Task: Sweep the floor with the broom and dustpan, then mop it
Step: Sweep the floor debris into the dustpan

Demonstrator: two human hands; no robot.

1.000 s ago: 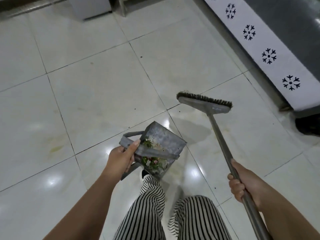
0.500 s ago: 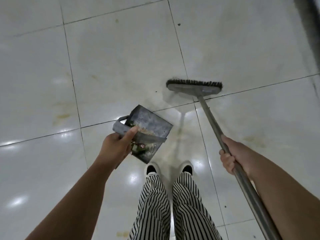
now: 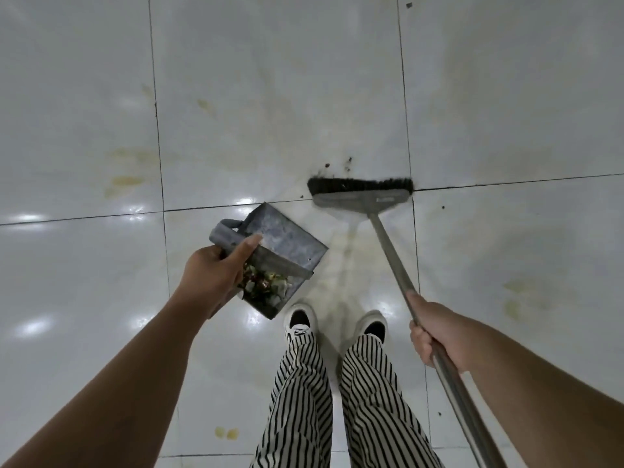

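My left hand (image 3: 216, 271) grips the handle of a grey metal dustpan (image 3: 287, 244), held tilted above the white tiled floor (image 3: 270, 96). Scraps of green and red litter (image 3: 265, 287) lie in its lower corner. My right hand (image 3: 435, 327) grips the long metal handle of the broom (image 3: 361, 192). The broom's dark bristles rest on the floor ahead of my feet, at a tile joint. A few dark crumbs (image 3: 337, 163) lie just beyond the bristles.
Yellowish stains mark the tiles at the left (image 3: 125, 180), at the right (image 3: 516, 298) and near my legs (image 3: 226, 433). My two white shoes (image 3: 299, 319) stand just behind the dustpan. Small dark specks dot the floor at the far right (image 3: 408, 5).
The view has tipped down to the floor at my feet; the snowflake-patterned unit has left the frame. The broom head has come down onto the tile joint. The dustpan stays in my left hand.
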